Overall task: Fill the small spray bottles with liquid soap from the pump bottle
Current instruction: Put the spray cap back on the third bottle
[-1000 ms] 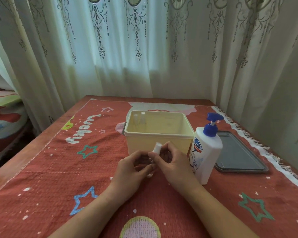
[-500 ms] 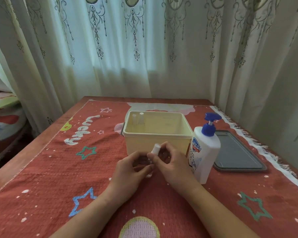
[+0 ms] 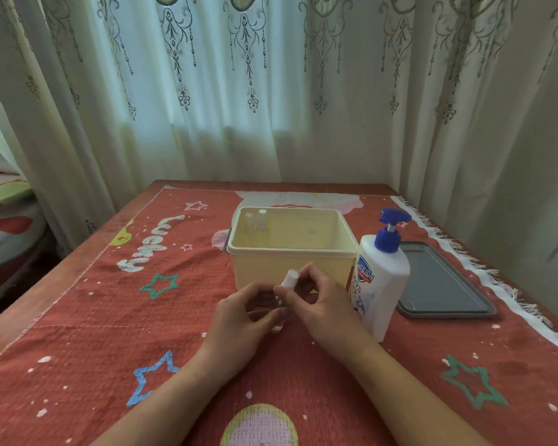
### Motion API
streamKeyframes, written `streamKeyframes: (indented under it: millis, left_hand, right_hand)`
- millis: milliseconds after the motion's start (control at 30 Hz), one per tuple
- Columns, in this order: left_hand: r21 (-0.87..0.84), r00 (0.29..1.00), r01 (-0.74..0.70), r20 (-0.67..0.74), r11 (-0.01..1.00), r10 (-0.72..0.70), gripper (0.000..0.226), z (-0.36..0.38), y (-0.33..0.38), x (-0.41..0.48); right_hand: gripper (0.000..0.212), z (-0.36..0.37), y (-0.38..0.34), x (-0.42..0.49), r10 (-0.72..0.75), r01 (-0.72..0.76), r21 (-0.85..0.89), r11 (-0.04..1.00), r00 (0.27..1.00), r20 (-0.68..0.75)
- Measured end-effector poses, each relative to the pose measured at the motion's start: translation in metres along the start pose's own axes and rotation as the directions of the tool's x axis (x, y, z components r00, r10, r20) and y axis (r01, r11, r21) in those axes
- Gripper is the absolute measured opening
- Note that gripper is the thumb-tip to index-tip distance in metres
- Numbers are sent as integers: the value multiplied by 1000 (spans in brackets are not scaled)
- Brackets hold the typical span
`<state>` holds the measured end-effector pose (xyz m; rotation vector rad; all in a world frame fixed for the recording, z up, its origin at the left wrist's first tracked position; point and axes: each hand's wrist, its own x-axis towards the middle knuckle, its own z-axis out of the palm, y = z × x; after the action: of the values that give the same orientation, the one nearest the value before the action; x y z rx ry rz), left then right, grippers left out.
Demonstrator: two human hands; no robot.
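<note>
A small clear spray bottle (image 3: 290,280) with a white cap stands on the red cloth in front of the cream tub. My left hand (image 3: 242,317) wraps its body from the left. My right hand (image 3: 319,304) pinches its neck just under the cap. Most of the bottle's body is hidden by my fingers. The white pump bottle (image 3: 379,284) with a blue pump head stands upright just right of my right hand. Two more small spray bottles (image 3: 255,222) stand in the far left corner of the cream tub (image 3: 290,255).
A dark grey tray (image 3: 442,284) lies flat to the right of the pump bottle. The red patterned cloth (image 3: 110,333) covers the table, with a fringed edge on the right. Curtains hang close behind the table's far and right sides.
Both hands stay on the small bottle in the same place. The view has shifted slightly; nothing else has moved.
</note>
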<state>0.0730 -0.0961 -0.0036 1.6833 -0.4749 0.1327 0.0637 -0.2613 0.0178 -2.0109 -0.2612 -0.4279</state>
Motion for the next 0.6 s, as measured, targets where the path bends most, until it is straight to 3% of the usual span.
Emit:
streamKeyframes:
  millis: [133,433,600]
  left_hand:
    - [38,1000,-21,-2,999,21,22,0,2,0]
    - [-11,1000,-26,8,1000,26,25,0,6,-1]
    - [-22,1000,-3,-5,1000,3,25,0,4,-1]
  right_hand:
    - [30,1,-3,-2,4,-6,-43,999,999,-40]
    - [27,-8,-4,0,-22,7,115,993,991,130]
    - [15,-5,-2,0,-14,11,56,998,998,67]
